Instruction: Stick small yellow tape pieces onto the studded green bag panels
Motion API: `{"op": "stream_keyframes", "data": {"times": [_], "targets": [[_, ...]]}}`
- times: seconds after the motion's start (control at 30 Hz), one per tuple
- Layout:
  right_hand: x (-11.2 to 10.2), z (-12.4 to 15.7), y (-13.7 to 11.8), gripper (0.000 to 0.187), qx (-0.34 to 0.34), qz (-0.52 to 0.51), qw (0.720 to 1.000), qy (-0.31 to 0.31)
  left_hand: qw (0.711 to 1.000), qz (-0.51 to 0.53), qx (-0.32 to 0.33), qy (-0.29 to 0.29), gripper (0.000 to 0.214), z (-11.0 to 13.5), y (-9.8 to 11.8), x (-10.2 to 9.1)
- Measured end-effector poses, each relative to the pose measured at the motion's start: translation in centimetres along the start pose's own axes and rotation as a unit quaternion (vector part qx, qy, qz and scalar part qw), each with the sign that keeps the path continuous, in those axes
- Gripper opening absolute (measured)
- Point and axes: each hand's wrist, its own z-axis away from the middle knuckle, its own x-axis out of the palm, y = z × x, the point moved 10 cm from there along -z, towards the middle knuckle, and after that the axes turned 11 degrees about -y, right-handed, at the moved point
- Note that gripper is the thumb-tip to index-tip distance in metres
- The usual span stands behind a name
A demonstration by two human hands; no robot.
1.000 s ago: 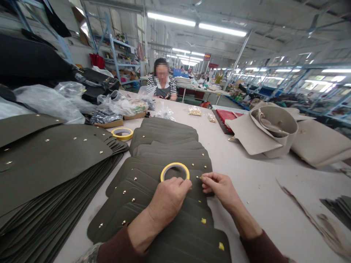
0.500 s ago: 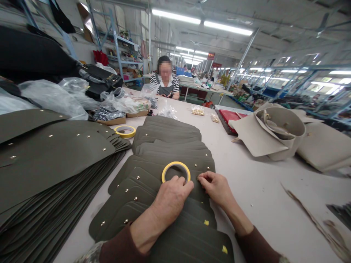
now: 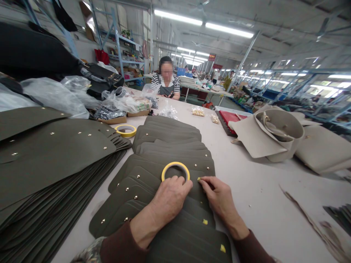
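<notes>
My left hand (image 3: 171, 195) grips a roll of yellow tape (image 3: 175, 164) by its near edge, the ring tilted up over the dark green panels (image 3: 175, 146). To its right, my right hand (image 3: 216, 191) has thumb and forefinger together on a small piece of yellow tape (image 3: 199, 179) at a panel's surface. Gold rivets (image 3: 138, 176) dot the overlapping panels. Two more yellow tape pieces, one being the lower tape piece (image 3: 223, 248), stick to the nearer panels on the right side. The palm side of my left hand is hidden.
A fanned stack of larger green pieces (image 3: 60, 157) lies at left, near a second tape roll (image 3: 125, 130). Beige bag parts (image 3: 279, 133) stand at right behind a red tray (image 3: 233, 120). Bags of gold hardware (image 3: 197, 111) lie farther back. A person (image 3: 166, 80) sits across the table.
A yellow tape piece now shows at my right fingertips, where none was visible before. My right hand has shifted slightly; my left hand and the roll stay nearly in place.
</notes>
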Motion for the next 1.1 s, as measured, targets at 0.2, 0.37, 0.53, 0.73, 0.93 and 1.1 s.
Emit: {"op": "stream_keyframes", "data": {"times": [0.2,0.37,0.53,0.73,0.93,1.1], "targets": [[0.5,-1.1,-1.5,0.021,-0.020,0.093,0.995,-0.032,0.998,0.034,0.044,0.018,0.013,0.2,0.4,-1.0],[1.4,-1.0,0.0,0.023,0.022,0.009,0.982,-0.188,0.999,0.034,0.017,0.033,0.013,0.1,-0.6,-1.5],[-0.6,-1.6,1.0,0.020,0.007,0.025,0.998,-0.058,0.999,0.027,-0.022,0.022,0.013,-0.2,-1.6,-1.6],[-0.2,-1.9,1.4,0.015,0.022,0.094,0.995,-0.030,1.000,-0.014,0.000,-0.016,0.015,-0.2,-0.7,-0.7],[-1.4,-1.5,0.8,0.017,0.013,0.076,0.997,0.016,1.000,-0.003,0.024,-0.011,0.015,0.0,-0.4,-0.8],[-1.6,-1.2,-0.1,0.016,-0.022,0.030,0.999,0.019,0.999,0.027,0.015,0.028,0.015,0.0,-0.9,-1.4]]}}
